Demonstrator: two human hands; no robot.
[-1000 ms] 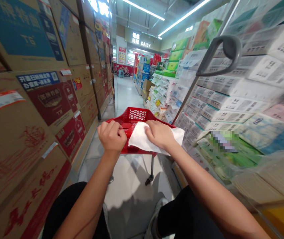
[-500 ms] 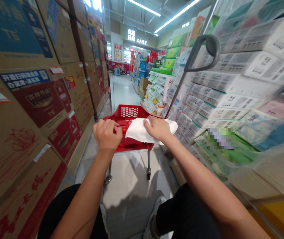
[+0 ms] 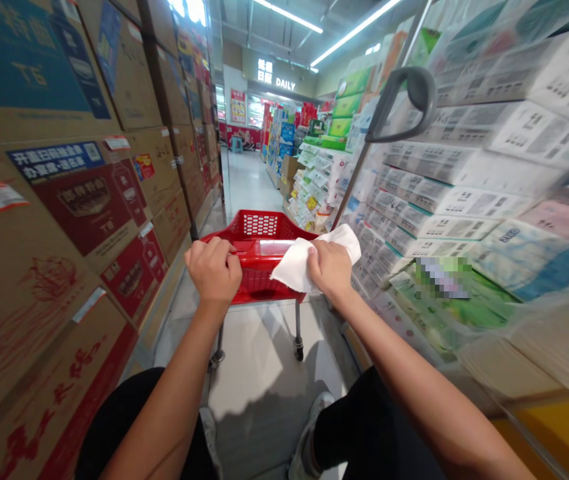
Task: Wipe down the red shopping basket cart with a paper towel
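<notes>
A red plastic shopping cart [image 3: 260, 230] stands on wheels in a narrow store aisle right in front of me. My left hand [image 3: 213, 269] is closed around the cart's near rim on the left side. My right hand [image 3: 330, 267] grips a white cloth [image 3: 304, 261] and holds it against the cart's right near corner. The grey cart handle [image 3: 404, 100] rises on a pole at the upper right. My knees in black trousers show at the bottom.
Stacked cardboard cartons [image 3: 64, 200] wall the left side. Shelves of packaged tissue goods [image 3: 464, 200] line the right, close to my arm. The pale floor [image 3: 249, 180] runs ahead toward more displays and a lit sign reading DAILY [image 3: 284, 83].
My right hand has slid the white cloth rightward along the cart's near rim, from the middle to the right corner, and bunched it up. My left hand has kept its grip.
</notes>
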